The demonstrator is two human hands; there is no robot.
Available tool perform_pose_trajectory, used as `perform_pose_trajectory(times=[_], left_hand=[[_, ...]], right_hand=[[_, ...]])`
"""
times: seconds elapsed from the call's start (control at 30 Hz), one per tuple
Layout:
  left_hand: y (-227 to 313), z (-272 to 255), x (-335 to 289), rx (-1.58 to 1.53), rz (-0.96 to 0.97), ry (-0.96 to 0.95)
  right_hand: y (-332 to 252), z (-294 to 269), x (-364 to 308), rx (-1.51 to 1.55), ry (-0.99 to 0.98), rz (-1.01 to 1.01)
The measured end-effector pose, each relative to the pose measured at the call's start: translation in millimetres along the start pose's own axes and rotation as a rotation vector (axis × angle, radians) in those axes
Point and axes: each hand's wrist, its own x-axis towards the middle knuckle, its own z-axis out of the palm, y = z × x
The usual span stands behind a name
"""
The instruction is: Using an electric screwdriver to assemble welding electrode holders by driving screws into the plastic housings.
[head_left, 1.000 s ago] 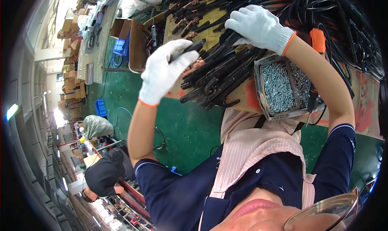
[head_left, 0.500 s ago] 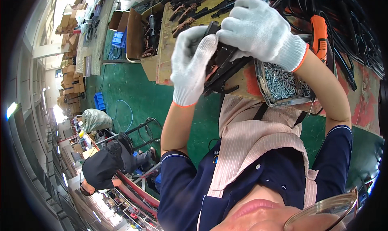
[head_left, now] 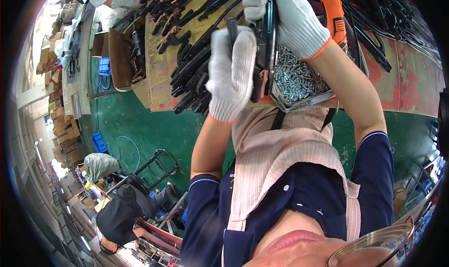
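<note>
Gripped in the right hand (head_left: 293, 17), whose fingers curl firmly round its upper stretch, the long black part (head_left: 269, 35) is held over the table (head_left: 158, 85), lower end toward six o'clock; at its seven to eight o'clock the left hand (head_left: 232, 73), thumb and fingers nearly closed, seems to pinch a short black piece (head_left: 232, 28), though its grip is partly hidden. The screw tray (head_left: 306, 102) lies just beside at five o'clock, so a careless swing there could scatter screws (head_left: 293, 78), while brushing the heaped parts (head_left: 189, 73) at eight o'clock might start a slide.
</note>
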Motion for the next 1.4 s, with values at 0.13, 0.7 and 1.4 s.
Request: perform_pose_trajectory(times=[0.13, 0.7, 1.4], left_hand=[[4, 2, 9, 0.604, 0.379, 0.153], [-6, 31, 45, 1.055, 0.878, 0.382], [-37, 13, 25, 0.801, 0.558, 0.005]], right_hand=[[5, 8, 9, -0.059, 0.009, -0.120], [-5, 12, 8, -0.203, 0.011, -0.229], [0, 23, 9, -0.445, 0.106, -0.486]])
